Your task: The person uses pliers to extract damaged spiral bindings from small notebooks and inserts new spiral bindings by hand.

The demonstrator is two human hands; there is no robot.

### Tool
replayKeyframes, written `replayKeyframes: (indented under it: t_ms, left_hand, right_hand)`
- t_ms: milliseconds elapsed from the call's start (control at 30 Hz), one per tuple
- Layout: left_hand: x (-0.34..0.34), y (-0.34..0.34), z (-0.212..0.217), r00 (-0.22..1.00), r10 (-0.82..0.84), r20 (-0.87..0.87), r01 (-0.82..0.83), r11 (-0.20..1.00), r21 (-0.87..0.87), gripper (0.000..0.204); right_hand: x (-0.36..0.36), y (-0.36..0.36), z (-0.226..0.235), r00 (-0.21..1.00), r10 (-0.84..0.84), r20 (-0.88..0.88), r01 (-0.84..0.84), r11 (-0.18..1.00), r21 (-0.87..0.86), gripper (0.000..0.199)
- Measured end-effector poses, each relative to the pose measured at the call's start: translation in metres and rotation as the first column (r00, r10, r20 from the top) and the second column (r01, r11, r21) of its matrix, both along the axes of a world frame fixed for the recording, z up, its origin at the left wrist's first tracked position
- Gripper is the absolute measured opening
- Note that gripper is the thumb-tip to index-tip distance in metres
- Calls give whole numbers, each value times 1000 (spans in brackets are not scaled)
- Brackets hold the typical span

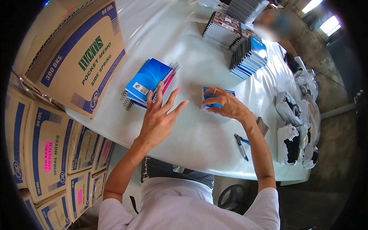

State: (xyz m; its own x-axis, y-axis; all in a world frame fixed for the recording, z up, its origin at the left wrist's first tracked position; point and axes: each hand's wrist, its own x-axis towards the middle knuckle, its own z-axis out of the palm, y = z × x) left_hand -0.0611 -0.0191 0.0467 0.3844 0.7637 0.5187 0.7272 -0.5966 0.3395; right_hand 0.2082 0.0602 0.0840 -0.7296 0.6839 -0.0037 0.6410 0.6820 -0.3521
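My left hand (158, 117) is open, its fingers spread apart. Its fingertips reach the near right corner of a loose stack of spiral notebooks. A blue spiral notebook (151, 78) with a white label tops that stack, and a pink cover edge and wire coils stick out beneath it. To the right, my right hand (230, 104) curls its fingers over a small pile of blue spiral notebooks (231, 92) lying on the table. That hand covers most of the pile, so how many there are cannot be told.
A large cardboard carton (86, 61) stands at the left on the white-covered table (184, 143), above more stacked cartons (48, 153). Blue notebook stacks (249, 57) and picture-covered ones (222, 30) stand far right. Pens (241, 147) and wrapped bundles (289, 142) lie right; a blurred person is beyond.
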Motion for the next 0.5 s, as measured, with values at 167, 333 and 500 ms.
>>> replayKeyframes:
  t_ms: [167,333,500]
  left_hand:
    - [2,-1,-3,999,-15,39,15,1000,0,44]
    - [4,-2,-7,999,-25,48,25,1000,14,43]
    - [6,-3,-6,997,-34,64,33,999,11,45]
  right_hand:
    - [-2,1,2,998,4,56,-5,1000,10,28]
    - [0,3,-3,997,-1,83,1,1000,8,30]
    - [-3,5,2,989,53,137,-53,999,-2,32]
